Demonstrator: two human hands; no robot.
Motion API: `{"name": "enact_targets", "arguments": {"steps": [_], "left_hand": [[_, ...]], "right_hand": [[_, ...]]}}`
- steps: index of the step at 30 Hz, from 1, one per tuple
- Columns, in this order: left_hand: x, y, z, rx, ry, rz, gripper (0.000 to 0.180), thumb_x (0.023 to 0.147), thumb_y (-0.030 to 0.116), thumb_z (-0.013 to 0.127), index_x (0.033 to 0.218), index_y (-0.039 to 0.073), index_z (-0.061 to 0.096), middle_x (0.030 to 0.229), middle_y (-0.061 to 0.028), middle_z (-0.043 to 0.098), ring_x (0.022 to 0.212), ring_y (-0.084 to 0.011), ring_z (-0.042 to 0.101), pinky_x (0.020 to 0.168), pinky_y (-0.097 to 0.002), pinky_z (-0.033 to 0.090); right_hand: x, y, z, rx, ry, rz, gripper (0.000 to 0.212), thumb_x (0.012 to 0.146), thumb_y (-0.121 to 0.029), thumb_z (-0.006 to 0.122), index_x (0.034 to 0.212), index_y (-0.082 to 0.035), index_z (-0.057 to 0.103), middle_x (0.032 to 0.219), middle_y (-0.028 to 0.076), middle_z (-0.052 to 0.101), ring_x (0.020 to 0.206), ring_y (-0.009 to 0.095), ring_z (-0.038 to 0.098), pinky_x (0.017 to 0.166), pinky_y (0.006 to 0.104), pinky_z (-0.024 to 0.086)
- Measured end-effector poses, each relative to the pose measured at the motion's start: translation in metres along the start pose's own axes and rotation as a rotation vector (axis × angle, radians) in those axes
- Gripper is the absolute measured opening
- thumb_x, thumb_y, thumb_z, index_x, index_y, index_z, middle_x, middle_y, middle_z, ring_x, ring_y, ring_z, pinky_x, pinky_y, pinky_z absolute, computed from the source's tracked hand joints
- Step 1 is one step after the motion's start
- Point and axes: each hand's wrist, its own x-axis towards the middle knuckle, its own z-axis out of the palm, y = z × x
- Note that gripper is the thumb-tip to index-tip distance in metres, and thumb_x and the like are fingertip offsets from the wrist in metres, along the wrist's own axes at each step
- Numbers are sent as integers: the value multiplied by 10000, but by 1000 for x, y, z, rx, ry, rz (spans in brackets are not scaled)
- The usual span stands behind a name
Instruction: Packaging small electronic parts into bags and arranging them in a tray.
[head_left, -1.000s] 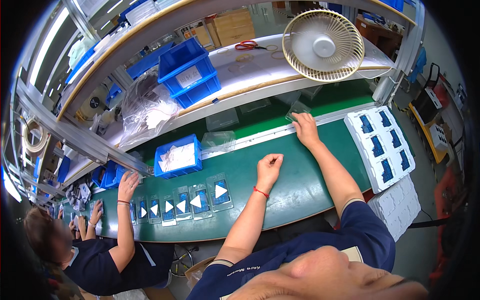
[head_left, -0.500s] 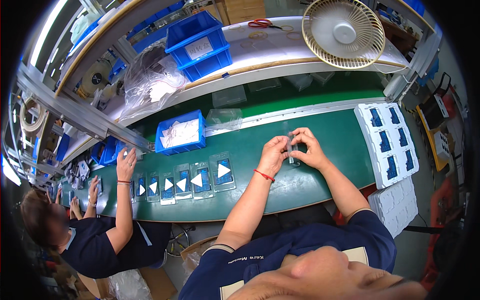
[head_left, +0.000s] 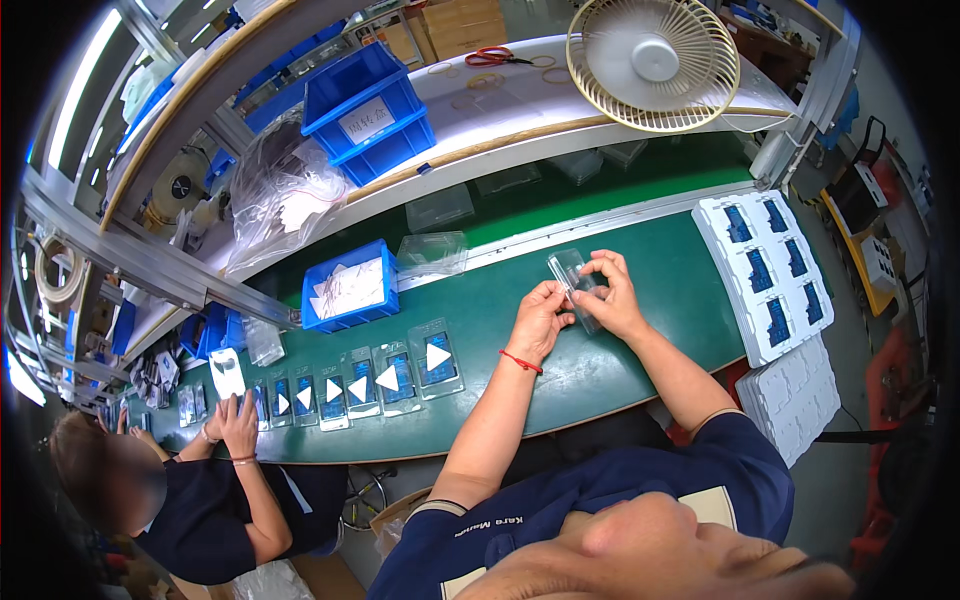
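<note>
Green worktable (head_left: 660, 345) runs across the workshop, w/ a white shelf (head_left: 520, 105) above its far side. On this shelf are standing two stacked blue bins (head_left: 365, 115), red-handled scissors (head_left: 490, 57) and, to the R, a cream fan (head_left: 655, 62).

L hand (head_left: 540, 318) pinches one edge of a clear plastic case (head_left: 562, 264) w/ thumb and fingers; R hand (head_left: 613, 295) grips the same case from the other side, fingers bent. Case is tilted, above the table btw. both hands, and partly hidden by the fingers.

To the L of the hands lies a row of clear packs (head_left: 438, 372) w/ blue pcs and white triangles. Behind this row, a blue box (head_left: 362, 312) w/ white papers; next to it, clear plastic covers (head_left: 433, 254). The row is btw. L hand and a co-worker's hands (head_left: 236, 425), which are close together nr a white pc (head_left: 228, 372); cannot tell if they hold it. Far R: white tray (head_left: 779, 285) w/ six blue parts, overlapping another white tray below.
</note>
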Motion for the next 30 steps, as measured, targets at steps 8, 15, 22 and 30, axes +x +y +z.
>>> {"name": "enact_targets", "arguments": {"steps": [8,15,22,30], "left_hand": [[-3,-3,11,146,-15,-41,62,915,121,562,915,59,565,786,-14,585,680,-104,541,561,-236,475],[-5,-12,12,54,-98,-75,60,911,106,565,891,49,570,759,-16,567,638,-98,528,538,-222,461],[-10,-30,29,56,-47,-139,74,912,117,567,871,56,574,742,-5,544,636,-83,520,484,-220,441],[3,-32,37,257,24,-172,373,916,100,554,1249,-42,465,937,-87,583,665,-130,594,537,-261,547]], "right_hand": [[2,0,-22,232,-124,188,755,687,-127,790,1337,-70,410,1342,126,326,1081,201,505,784,314,528],[1,-10,-28,381,-211,335,648,688,-58,747,1269,-70,463,1097,68,511,876,133,578,734,282,510],[-8,-11,-67,695,-204,483,570,660,-27,670,1181,-69,443,1190,104,447,1010,264,583,739,385,573],[28,9,-151,-670,-18,154,671,643,-272,752,1243,-73,525,1287,225,454,1196,375,437,1023,423,340]]}}
